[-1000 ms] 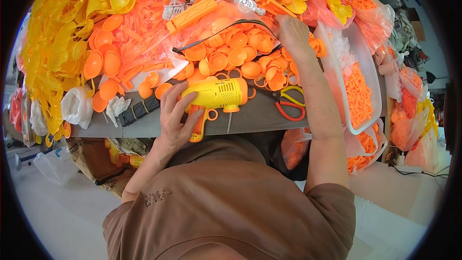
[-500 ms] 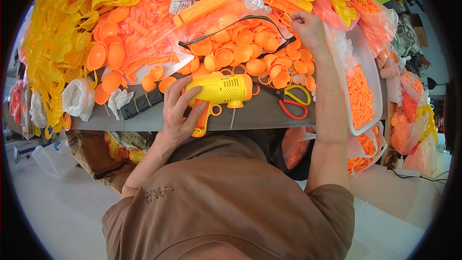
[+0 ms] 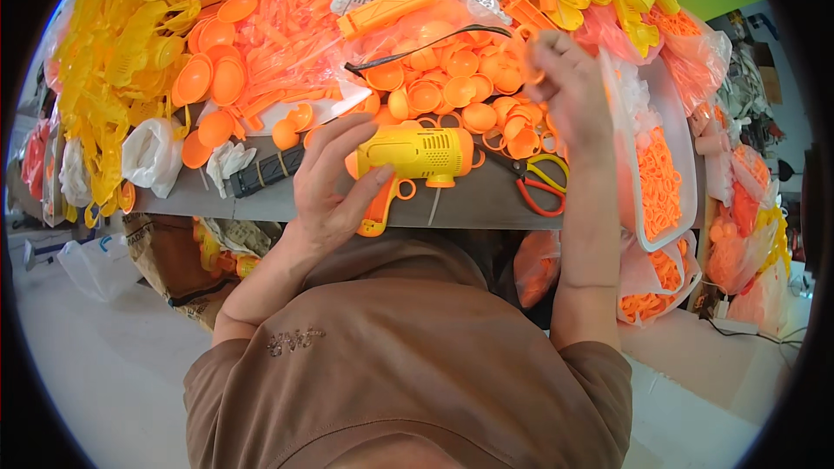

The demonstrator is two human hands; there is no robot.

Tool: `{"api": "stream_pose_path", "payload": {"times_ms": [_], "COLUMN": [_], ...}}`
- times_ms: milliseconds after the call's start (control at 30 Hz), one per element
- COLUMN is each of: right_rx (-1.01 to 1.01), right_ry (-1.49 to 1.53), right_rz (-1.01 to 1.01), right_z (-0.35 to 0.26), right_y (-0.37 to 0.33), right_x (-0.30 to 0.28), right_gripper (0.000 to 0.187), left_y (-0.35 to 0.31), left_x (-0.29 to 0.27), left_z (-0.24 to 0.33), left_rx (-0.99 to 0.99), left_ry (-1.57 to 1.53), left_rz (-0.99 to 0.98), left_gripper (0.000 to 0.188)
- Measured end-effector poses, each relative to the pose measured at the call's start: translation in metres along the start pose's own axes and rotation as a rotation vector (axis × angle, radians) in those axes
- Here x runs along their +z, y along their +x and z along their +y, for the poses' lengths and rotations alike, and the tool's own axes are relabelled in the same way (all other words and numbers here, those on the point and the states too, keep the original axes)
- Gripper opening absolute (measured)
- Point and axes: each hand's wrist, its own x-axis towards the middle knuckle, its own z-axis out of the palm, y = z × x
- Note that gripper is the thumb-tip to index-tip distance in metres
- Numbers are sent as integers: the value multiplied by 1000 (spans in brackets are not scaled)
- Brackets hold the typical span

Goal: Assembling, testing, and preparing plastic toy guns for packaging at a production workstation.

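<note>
A yellow plastic toy gun (image 3: 426,153) with an orange grip lies near the table's front edge, its barrel pointing right. My left hand (image 3: 333,178) is closed round its rear end, thumb low and fingers over the top. Raised above the orange cups, my right hand (image 3: 569,87) pinches an orange ring-like part (image 3: 527,54), partly hidden by the fingers and slightly blurred. Below that hand, scissors (image 3: 543,182) with one red and one yellow handle lie on the table. Orange cup-shaped parts (image 3: 426,97) are heaped just beyond the toy gun.
Yellow plastic parts (image 3: 113,78) pile up at the left. A clear bin (image 3: 686,200) of orange rings stands at the right. A dark strap (image 3: 408,54) crosses the heap; a black bar-shaped piece (image 3: 265,172) and white plastic bags (image 3: 152,156) lie left of my left hand.
My right hand has drawn back from the far heap toward me, with an orange part now in its fingers. My left hand stays on the toy gun; its fingers have lifted slightly.
</note>
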Motion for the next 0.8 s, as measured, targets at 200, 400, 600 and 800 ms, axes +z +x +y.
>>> {"api": "stream_pose_path", "payload": {"times_ms": [200,400,600,800], "right_rx": [-193,-376,-207,174], "right_ry": [-271,-449,-287,296], "right_rz": [-161,36,60,-113], "right_z": [26,52,52,51], "right_y": [-48,-47,-48,-44], "right_x": [84,85,90,87], "right_gripper": [6,4,5,12], "left_y": [24,21,24,23], "left_x": [11,13,16,16], "left_z": [21,15,9,3], "left_rx": [-466,-538,-395,-206], "left_ry": [-674,-654,-486,-406], "left_rz": [-41,4,82,246], "left_gripper": [25,14,9,7]}}
